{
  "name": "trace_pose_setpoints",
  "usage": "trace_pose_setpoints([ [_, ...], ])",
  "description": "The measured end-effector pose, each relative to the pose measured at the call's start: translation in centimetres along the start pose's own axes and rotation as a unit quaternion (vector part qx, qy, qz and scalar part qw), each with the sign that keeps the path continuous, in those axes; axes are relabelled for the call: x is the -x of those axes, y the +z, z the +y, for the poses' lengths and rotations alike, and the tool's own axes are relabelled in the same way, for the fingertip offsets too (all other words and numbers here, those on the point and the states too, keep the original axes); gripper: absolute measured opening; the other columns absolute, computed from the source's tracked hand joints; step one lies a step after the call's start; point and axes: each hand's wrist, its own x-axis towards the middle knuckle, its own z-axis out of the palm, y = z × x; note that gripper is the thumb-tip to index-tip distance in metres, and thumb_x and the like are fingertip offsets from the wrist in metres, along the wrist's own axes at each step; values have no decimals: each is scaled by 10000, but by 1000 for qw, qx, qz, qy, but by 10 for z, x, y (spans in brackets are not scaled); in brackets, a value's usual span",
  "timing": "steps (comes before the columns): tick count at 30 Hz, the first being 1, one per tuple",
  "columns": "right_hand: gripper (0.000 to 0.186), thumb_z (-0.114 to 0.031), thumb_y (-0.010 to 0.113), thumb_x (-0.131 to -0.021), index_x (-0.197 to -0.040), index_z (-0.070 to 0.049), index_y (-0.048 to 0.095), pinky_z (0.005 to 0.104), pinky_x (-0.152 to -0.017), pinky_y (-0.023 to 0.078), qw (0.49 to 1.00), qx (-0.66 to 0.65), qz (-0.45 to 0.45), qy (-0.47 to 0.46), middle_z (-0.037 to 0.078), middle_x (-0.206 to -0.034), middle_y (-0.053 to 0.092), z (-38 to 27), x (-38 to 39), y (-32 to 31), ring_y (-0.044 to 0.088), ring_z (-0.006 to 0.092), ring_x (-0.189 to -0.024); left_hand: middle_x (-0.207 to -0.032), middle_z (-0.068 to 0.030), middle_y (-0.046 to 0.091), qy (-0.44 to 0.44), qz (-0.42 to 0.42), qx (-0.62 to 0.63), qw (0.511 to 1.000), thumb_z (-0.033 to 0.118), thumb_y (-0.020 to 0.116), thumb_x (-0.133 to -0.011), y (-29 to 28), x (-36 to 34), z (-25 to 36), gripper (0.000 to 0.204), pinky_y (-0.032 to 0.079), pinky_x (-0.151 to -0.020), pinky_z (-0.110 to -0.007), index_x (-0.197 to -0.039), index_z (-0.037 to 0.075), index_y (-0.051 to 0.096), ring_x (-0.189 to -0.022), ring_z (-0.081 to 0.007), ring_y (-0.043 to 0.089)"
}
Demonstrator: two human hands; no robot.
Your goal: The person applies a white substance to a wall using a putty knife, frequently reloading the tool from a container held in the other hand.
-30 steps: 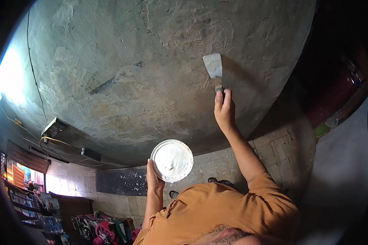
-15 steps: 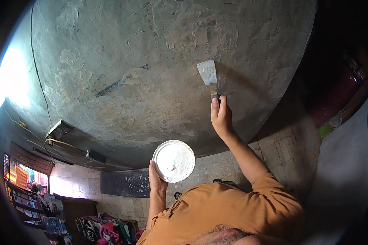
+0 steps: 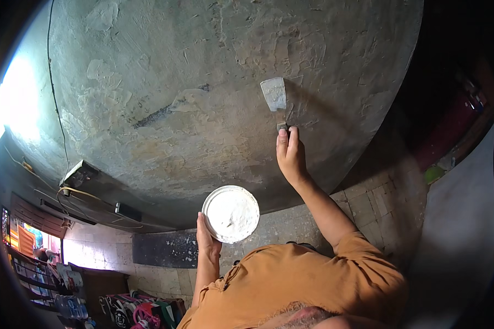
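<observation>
In my right hand (image 3: 292,156) is a putty knife (image 3: 274,94), gripped by its handle with the wide blade pointing up. White paste coats the blade, which lies close to the rough grey wall (image 3: 192,140); whether it touches cannot be made out. My left hand (image 3: 207,238) supports a round tub (image 3: 231,214) of white putty from its left side, low in front of the wall. The putty's surface looks uneven, with a small dent near the middle. Patchy plaster and a dark streak (image 3: 156,116) mark the wall left of the knife.
A switch box (image 3: 81,174) with loose cables juts from the wall at left. A dark speckled mat (image 3: 164,249) lies on the tiled floor. Colourful bundles (image 3: 142,312) and plastic bottles (image 3: 71,307) crowd the lower left. A dark red object (image 3: 450,131) stands at right.
The putty knife and my right hand have shifted slightly left and up along the wall. The tub has moved a little to the left and up with my left hand.
</observation>
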Motion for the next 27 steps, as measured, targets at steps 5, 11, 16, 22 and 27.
trace_pose_setpoints([
  [5, 229, -264, 543, -1068, -1025, -41, 507, 465, -524, 459, 996, 13, 26, -80, 203, -704, 623, -62, -48, 2, 640, 433, -654, -1398, -153, 594, -11, 15, -20, 1000, 499, 481, -1048, -10, -2, 10, 616, 526, -1024, -486, -1433, 20, 504, -1242, -299, 619],
  [11, 221, -256, 555, -1060, -1030, -42, 511, 478, -528, 481, 982, 109, 74, -138, 207, -732, 642, -33, -24, 16, 653, 426, -662, -1384, -154, 605, -10, -12, 1, 1000, 483, 491, -1047, -12, -13, 12, 599, 529, -1024, -474, -1423, 17, 512, -1223, -297, 631],
  [16, 219, -256, 544, -1066, -1020, -44, 512, 482, -521, 472, 991, 71, 51, -102, 202, -730, 640, -38, -11, 14, 653, 427, -660, -1369, -154, 618, -14, -18, 11, 1000, 481, 491, -1049, -26, -17, 8, 592, 523, -1035, -476, -1414, 16, 523, -1218, -295, 636],
  [22, 225, -261, 545, -1064, -1042, -38, 528, 483, -549, 492, 988, 84, 59, -113, 210, -737, 646, -58, -49, 17, 659, 433, -680, -1380, -159, 612, -13, -18, -2, 1000, 488, 464, -1057, -19, -12, 12, 595, 530, -1028, -476, -1418, 19, 520, -1224, -300, 634],
  [27, 246, -266, 511, -1081, -1039, -24, 519, 486, -597, 474, 988, 116, 70, -75, 230, -774, 639, -10, -13, -3, 655, 453, -759, -1396, -157, 603, -9, -35, 10, 999, 494, 460, -1057, -28, -13, 9, 600, 529, -1026, -488, -1428, 25, 512, -1229, -308, 630],
])
